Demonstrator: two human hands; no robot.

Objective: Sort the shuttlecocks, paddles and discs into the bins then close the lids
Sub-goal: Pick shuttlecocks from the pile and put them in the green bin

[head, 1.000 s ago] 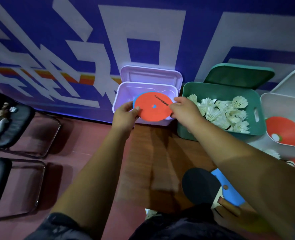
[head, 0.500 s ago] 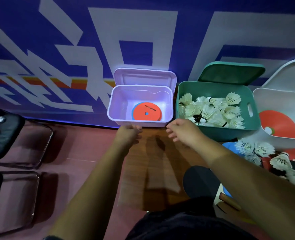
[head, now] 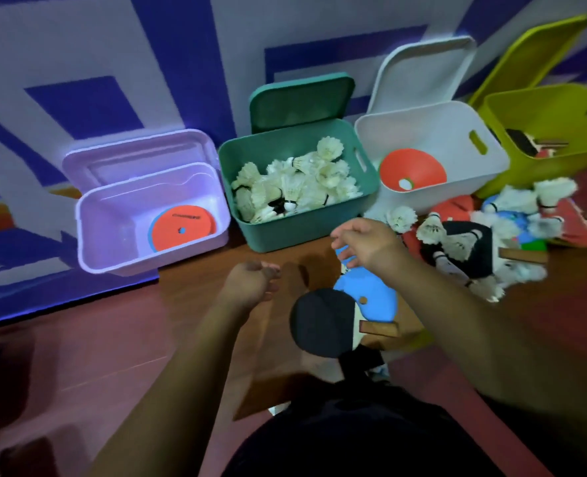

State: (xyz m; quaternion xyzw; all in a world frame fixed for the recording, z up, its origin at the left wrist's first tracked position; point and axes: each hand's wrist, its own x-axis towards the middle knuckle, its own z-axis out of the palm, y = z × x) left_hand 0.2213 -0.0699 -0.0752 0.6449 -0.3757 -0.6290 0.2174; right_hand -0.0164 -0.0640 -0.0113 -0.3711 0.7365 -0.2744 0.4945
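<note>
Orange disc (head: 171, 234) at btm of purple bin (head: 106, 235)

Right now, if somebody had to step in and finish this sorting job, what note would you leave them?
Hands: left hand and right hand are both empty, fingers relaxed, above the floor.
Done: an orange disc is in the lilac bin, shuttlecocks in the green bin, another orange disc in the white bin, paddles in the yellow-green bin.
Left: loose shuttlecocks, a blue disc and a black paddle lie on the floor. All four lids stand open and need closing.
</note>
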